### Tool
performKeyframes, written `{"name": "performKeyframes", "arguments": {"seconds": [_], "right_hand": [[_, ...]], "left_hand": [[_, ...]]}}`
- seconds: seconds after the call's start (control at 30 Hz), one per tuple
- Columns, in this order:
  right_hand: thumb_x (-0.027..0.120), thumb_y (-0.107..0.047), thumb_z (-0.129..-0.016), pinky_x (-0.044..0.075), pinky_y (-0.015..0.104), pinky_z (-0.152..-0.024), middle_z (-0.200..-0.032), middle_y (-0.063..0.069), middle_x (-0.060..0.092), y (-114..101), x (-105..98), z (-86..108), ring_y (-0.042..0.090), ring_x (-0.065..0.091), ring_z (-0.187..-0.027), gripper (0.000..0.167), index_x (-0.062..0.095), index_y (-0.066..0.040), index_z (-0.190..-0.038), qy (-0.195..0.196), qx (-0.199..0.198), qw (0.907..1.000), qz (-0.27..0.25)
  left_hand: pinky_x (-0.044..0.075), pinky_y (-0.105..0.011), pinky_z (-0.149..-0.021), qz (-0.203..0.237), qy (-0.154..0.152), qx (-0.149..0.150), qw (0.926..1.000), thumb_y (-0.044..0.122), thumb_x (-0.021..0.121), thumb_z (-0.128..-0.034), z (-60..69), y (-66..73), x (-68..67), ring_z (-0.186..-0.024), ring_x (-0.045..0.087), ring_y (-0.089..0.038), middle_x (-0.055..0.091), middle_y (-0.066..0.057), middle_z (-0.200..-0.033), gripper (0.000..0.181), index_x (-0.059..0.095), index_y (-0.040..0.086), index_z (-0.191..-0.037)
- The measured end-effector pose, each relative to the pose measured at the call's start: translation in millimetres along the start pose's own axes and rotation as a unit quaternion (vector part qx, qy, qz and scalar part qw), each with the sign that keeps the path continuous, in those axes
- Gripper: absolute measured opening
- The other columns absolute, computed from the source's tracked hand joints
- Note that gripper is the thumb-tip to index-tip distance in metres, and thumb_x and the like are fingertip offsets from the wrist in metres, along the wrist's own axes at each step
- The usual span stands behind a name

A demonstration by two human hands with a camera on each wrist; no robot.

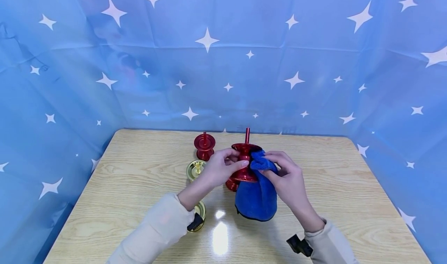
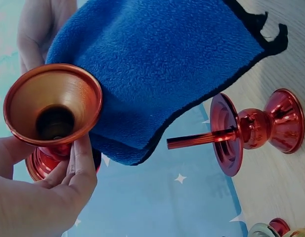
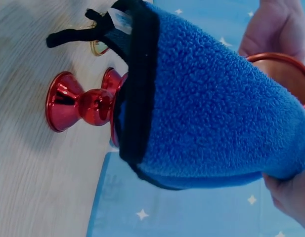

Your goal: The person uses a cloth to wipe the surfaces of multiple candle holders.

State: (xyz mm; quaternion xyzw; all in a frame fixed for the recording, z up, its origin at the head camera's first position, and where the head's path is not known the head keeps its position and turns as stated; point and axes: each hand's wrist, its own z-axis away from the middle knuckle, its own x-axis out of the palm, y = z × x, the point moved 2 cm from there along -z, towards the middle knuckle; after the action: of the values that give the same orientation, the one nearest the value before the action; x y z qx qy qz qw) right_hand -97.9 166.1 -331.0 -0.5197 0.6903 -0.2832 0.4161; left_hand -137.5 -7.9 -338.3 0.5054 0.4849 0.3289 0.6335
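A shiny red candle holder (image 1: 244, 175) with a thin upright stem is held above the table by my left hand (image 1: 223, 166), whose fingers and thumb grip its narrow waist. In the left wrist view the hollow base of this candle holder (image 2: 53, 106) faces the camera. My right hand (image 1: 286, 175) pinches a blue cloth (image 1: 256, 200) and brings its bunched upper part against the holder's right side. The cloth's black-edged lower part hangs down. Across the right wrist view the cloth (image 3: 216, 108) hides most of the held candle holder.
Behind the hands another red candle holder (image 1: 204, 144) stands on the wooden table (image 1: 139, 171). A gold one (image 1: 194, 170) is nearer, and a second gold one (image 1: 200, 209) is partly covered by the left sleeve. Another red holder (image 1: 232, 185) shows partly behind the held one.
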Motion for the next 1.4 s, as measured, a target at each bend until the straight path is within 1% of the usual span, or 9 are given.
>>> {"name": "performKeyframes", "arguments": {"seconds": [0.1, 0.2, 0.33, 0.43, 0.57, 0.77, 0.97, 1.17, 1.4], "right_hand": [[0.068, 0.014, -0.073, 0.049, 0.016, -0.074, -0.102, 0.012, 0.059, -4.2, 3.2, -0.5, 0.011, 0.059, -0.091, 0.024, 0.067, 0.004, -0.094, 0.004, 0.0, 0.9993, 0.038], [0.071, 0.013, -0.07, 0.046, 0.012, -0.077, -0.102, 0.011, 0.059, -11.0, 6.9, -0.5, 0.019, 0.06, -0.093, 0.023, 0.068, 0.002, -0.091, -0.003, -0.037, 0.9941, 0.102], [0.072, 0.013, -0.067, 0.043, 0.008, -0.078, -0.102, 0.01, 0.06, -17.0, 8.3, 0.1, 0.026, 0.059, -0.096, 0.025, 0.069, 0.0, -0.088, -0.017, -0.093, 0.9831, 0.157], [0.07, 0.016, -0.068, 0.045, 0.01, -0.077, -0.103, 0.011, 0.059, -15.9, 5.6, -0.4, 0.023, 0.058, -0.096, 0.026, 0.068, 0.001, -0.089, -0.028, -0.091, 0.9869, 0.13], [0.064, 0.019, -0.072, 0.05, 0.017, -0.075, -0.104, 0.012, 0.057, -8.5, -0.5, -1.3, 0.014, 0.058, -0.096, 0.024, 0.065, 0.005, -0.092, -0.034, -0.036, 0.9983, 0.029], [0.062, 0.017, -0.076, 0.05, 0.024, -0.08, -0.106, 0.013, 0.055, 0.2, -4.3, -0.3, 0.015, 0.059, -0.097, 0.021, 0.062, 0.008, -0.095, -0.026, 0.01, 0.9966, -0.077], [0.064, 0.02, -0.072, 0.051, 0.021, -0.075, -0.1, 0.017, 0.056, 0.9, 0.0, 1.8, 0.012, 0.057, -0.093, 0.023, 0.063, 0.007, -0.091, -0.027, -0.02, 0.999, -0.028], [0.068, 0.017, -0.07, 0.049, 0.016, -0.076, -0.1, 0.012, 0.058, -11.1, 4.7, 1.3, 0.013, 0.057, -0.092, 0.022, 0.066, 0.004, -0.088, -0.025, -0.038, 0.998, 0.044], [0.067, 0.018, -0.071, 0.048, 0.015, -0.077, -0.102, 0.011, 0.057, -13.9, 5.1, 0.9, 0.017, 0.057, -0.094, 0.023, 0.065, 0.003, -0.089, -0.019, -0.067, 0.9951, 0.069]], "left_hand": [[0.049, -0.023, -0.062, -0.04, 0.012, 0.014, 0.999, 0.019, 0.067, -0.0843, 1.1, -0.3, 1.7, -0.075, 0.058, -0.016, 0.062, -0.007, -0.086, 0.026, 0.062, -0.001, -0.1], [0.049, -0.024, -0.062, -0.077, 0.021, 0.019, 0.9967, 0.016, 0.066, -0.0845, 2.0, -1.3, 3.2, -0.074, 0.057, -0.016, 0.061, -0.007, -0.085, 0.024, 0.061, -0.001, -0.1], [0.05, -0.026, -0.068, -0.062, 0.005, 0.018, 0.9979, 0.011, 0.063, -0.0861, 2.0, -3.2, 3.4, -0.079, 0.059, -0.019, 0.061, -0.01, -0.089, 0.022, 0.06, -0.003, -0.102], [0.051, -0.028, -0.074, -0.005, -0.025, 0.01, 0.9996, 0.012, 0.06, -0.0885, 1.7, -4.3, 1.3, -0.088, 0.062, -0.022, 0.061, -0.014, -0.098, 0.026, 0.058, -0.006, -0.107], [0.051, -0.032, -0.08, 0.065, -0.059, -0.017, 0.996, 0.017, 0.057, -0.0913, 3.4, -0.6, -4.4, -0.1, 0.06, -0.024, 0.059, -0.015, -0.113, 0.035, 0.054, -0.005, -0.118], [0.048, -0.035, -0.086, 0.12, -0.072, -0.033, 0.9897, 0.018, 0.058, -0.0905, 4.8, 8.4, -7.6, -0.104, 0.056, -0.024, 0.057, -0.013, -0.115, 0.039, 0.049, 0.0, -0.124], [0.051, -0.029, -0.074, 0.047, -0.022, -0.034, 0.9981, 0.027, 0.069, -0.0826, 3.4, 2.1, -1.4, -0.09, 0.057, -0.019, 0.061, -0.008, -0.101, 0.041, 0.056, 0.003, -0.114], [0.05, -0.027, -0.069, -0.009, 0.02, -0.029, 0.9993, 0.018, 0.069, -0.0818, 0.2, -4.7, 1.5, -0.081, 0.057, -0.018, 0.06, -0.008, -0.09, 0.035, 0.06, -0.003, -0.108], [0.051, -0.027, -0.074, 0.074, 0.004, -0.035, 0.9967, 0.014, 0.065, -0.0854, -0.4, -2.2, 0.9, -0.083, 0.058, -0.018, 0.06, -0.012, -0.095, 0.031, 0.056, -0.006, -0.107]]}}
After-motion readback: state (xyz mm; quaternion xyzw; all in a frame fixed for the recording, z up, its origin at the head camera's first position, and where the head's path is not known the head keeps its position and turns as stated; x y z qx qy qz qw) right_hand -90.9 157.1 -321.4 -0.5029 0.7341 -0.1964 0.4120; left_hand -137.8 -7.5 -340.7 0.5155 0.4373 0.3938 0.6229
